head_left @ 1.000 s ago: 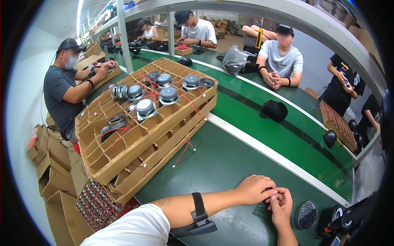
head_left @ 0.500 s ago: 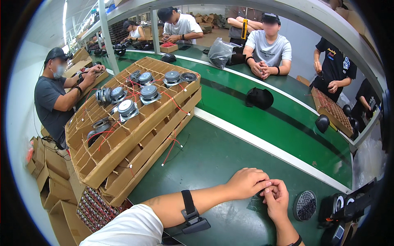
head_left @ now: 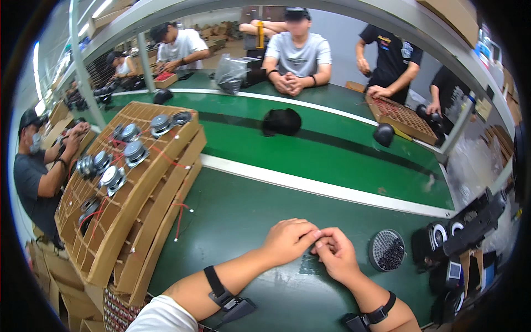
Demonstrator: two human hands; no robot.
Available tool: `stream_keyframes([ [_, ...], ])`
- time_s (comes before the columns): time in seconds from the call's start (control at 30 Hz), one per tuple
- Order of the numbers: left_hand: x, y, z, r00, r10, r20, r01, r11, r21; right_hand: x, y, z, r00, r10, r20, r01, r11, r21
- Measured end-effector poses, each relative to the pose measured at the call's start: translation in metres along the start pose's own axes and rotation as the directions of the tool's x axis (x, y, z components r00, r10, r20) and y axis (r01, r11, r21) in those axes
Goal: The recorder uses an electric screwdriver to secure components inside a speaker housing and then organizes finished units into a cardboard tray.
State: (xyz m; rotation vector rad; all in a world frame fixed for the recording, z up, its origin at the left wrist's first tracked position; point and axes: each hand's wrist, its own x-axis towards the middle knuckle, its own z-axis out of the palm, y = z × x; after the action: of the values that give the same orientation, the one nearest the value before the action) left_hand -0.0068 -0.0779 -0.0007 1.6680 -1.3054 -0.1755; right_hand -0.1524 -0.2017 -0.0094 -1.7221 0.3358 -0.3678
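Observation:
My left hand [head_left: 290, 241] and my right hand [head_left: 338, 255] meet over the green tabletop [head_left: 232, 221], their fingertips pinched together. Whatever lies between the fingers is hidden. Just right of my right hand stands a round dish [head_left: 379, 243] holding many small black pieces, perhaps screws. To the left, a stack of cardboard trays [head_left: 157, 185] with dividers rises from the table. Several round silver-and-black speakers [head_left: 134, 152] with red wires sit in the top tray.
A green conveyor belt [head_left: 343, 160] with a white edge runs beyond the table, carrying a black rounded housing [head_left: 283, 123]. Black devices [head_left: 437, 235] crowd the right end. Co-workers sit or stand across the belt and at left; a metal frame arches overhead.
My view has swung to the right, so the trays and belt appear farther left. Both hands stay together at the fingertips, and more of my right forearm shows.

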Motion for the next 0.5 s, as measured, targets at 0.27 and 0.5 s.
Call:
stream_keyframes([
  [0.27, 0.003, 0.004, -0.002, 0.999, -0.044, 0.028, 0.044, 0.999, 0.002, 0.000, -0.010, 0.001, 1.000, 0.000, 0.028, -0.005, 0.987, 0.162],
  [0.5, 0.000, 0.005, -0.005, 1.000, -0.025, 0.017, 0.025, 0.999, 0.020, -0.001, -0.015, 0.002, 0.997, 0.046, 0.055, -0.055, 0.984, 0.170],
])
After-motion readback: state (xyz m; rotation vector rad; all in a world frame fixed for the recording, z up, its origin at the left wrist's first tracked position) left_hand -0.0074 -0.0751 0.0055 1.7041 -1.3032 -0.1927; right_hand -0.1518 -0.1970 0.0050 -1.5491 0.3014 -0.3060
